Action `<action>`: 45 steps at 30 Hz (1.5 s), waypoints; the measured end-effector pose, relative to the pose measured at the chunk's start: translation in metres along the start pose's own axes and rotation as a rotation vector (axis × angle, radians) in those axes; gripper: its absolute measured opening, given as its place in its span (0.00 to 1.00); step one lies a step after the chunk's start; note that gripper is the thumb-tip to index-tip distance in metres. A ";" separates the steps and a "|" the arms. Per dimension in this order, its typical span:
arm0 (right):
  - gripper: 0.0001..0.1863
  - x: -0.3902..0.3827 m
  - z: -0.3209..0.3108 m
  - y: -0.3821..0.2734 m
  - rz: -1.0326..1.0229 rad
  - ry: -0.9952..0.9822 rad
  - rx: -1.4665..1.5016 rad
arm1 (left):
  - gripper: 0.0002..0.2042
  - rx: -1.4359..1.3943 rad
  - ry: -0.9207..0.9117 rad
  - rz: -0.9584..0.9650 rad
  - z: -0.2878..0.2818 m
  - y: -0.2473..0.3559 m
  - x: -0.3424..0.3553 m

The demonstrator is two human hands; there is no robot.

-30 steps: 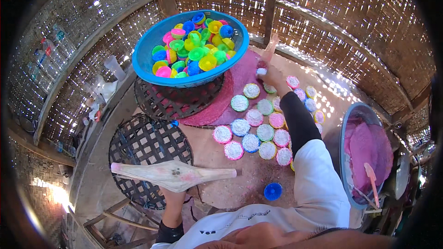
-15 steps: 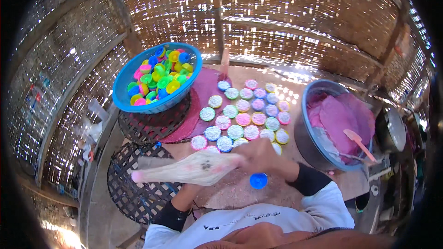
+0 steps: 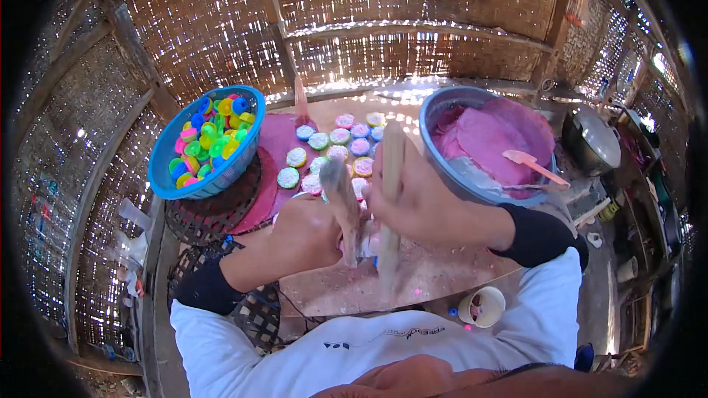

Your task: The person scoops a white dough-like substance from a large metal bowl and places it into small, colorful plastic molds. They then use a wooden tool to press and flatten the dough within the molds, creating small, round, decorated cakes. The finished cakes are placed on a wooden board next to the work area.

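Observation:
My left hand (image 3: 306, 230) is closed beside a blurred wooden piece with a greyish upper end (image 3: 337, 188), which it seems to grip. My right hand (image 3: 417, 195) wraps round an upright, pale wooden stick (image 3: 391, 173), its lower end smeared by motion. Between the two pieces, low down, is a small whitish-pink thing I cannot make out. Just beyond my hands stand rows of small coloured plastic cups (image 3: 296, 157), filled to the top with a whitish, speckled stuff. My hands and the wooden pieces hide part of the rows.
At the left, a blue basin (image 3: 156, 169) holds many empty coloured cups. At the right, a grey-blue tub (image 3: 430, 140) holds a pink mass with a pink spatula (image 3: 529, 163). A lidded pot (image 3: 590, 140) stands farther right. A cream bucket (image 3: 483, 306) sits near my body.
The pale cloth-like thing with a pink tip, held across my front, is no longer seen. Both hands now hold upright wooden pieces over the work surface. The view has shifted.

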State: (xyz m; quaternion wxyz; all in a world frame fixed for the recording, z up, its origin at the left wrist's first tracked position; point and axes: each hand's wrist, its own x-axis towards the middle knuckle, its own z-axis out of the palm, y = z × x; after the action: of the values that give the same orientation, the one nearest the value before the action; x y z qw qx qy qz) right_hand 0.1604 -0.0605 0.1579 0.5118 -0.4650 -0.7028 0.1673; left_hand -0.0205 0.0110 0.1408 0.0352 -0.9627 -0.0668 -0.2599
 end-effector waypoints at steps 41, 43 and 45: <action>0.06 -0.031 -0.213 0.232 -0.544 -1.158 -1.418 | 0.15 0.783 0.839 -0.565 0.086 0.022 0.100; 0.07 -0.028 -0.214 0.239 -0.631 -1.244 -1.247 | 0.16 0.834 0.790 -0.562 0.084 0.021 0.095; 0.06 -0.025 -0.216 0.239 -0.620 -1.238 -1.216 | 0.13 0.771 0.799 -0.528 0.079 0.018 0.086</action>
State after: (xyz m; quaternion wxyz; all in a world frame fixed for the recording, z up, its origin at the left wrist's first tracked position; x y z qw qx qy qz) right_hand 0.4658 -0.0107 0.0652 -0.2659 -0.2725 -0.9113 -0.1567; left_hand 0.0949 0.0108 0.1158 0.3373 -0.6597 -0.3739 -0.5579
